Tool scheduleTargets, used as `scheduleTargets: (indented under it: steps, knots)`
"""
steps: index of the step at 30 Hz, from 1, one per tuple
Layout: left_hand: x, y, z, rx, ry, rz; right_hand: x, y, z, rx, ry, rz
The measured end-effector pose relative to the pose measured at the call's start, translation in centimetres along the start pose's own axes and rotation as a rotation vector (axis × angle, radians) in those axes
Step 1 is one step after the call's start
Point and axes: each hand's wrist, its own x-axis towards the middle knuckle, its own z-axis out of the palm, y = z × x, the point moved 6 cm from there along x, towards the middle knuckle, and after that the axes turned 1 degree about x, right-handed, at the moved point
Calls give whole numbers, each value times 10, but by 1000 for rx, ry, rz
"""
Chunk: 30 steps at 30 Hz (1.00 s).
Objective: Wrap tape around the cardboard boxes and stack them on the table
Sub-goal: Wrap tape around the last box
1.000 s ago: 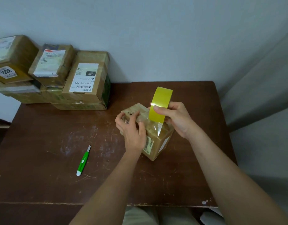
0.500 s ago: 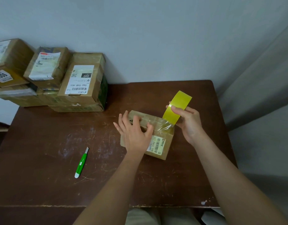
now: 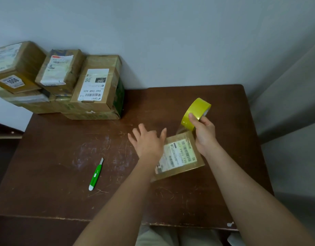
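Observation:
A small cardboard box [image 3: 181, 157] with a white shipping label facing up lies on the brown table [image 3: 64, 157], right of centre. My left hand [image 3: 147, 141] lies over its left side with straight, spread fingers. My right hand [image 3: 203, 134] grips a yellow tape roll [image 3: 195, 112] just above the box's far right corner. A clear strip of tape runs from the roll down to the box. The box's left part is hidden under my left hand.
A pile of several taped cardboard boxes [image 3: 94, 87] stands at the table's back left against the wall. A green and white utility knife [image 3: 96, 174] lies left of my left arm. The table's front edge [image 3: 188, 225] is near my body.
The box has been rolled over, so its label side now faces up. My right hand carried the tape roll to the right and pulled out more tape. My left hand stayed on the box.

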Motion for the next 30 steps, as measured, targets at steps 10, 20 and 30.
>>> scheduleTargets:
  steps: [10, 20, 30]
  knots:
    - [-25, -40, 32, -530, -380, 13, 18, 0, 13, -179, -93, 42]
    - [8, -49, 18, -382, -642, 173, 4, 21, 11, -196, -76, 40]
    - [5, -98, -9, -645, -156, -69, 4, 9, 6, -569, 53, -23]
